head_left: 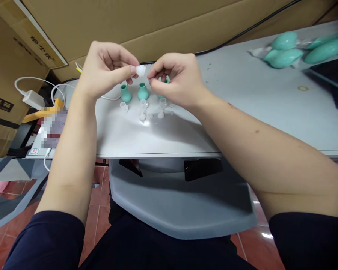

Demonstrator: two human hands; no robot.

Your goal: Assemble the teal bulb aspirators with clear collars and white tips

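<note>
My left hand [108,67] pinches a small white translucent piece [141,70] between thumb and fingers. Just right of it, my right hand [177,77] has thumb and forefinger closed together; whatever is between them is too small to make out. Below the hands stand teal bulb-shaped pieces with open necks, one at left [125,93], one in the middle [143,92] and one partly hidden by my right hand. In front of them lie small translucent cup-like parts [143,104], whitish dome-shaped pieces [161,115] and a tiny ring [171,105].
Teal bulbs [284,54] in plastic wrap lie at the far right of the grey table [270,105], near a dark object [332,80]. A phone [55,129], white charger [33,99] and cables sit at left. Cardboard [146,22] walls the back; a grey tray [183,210] juts below the edge.
</note>
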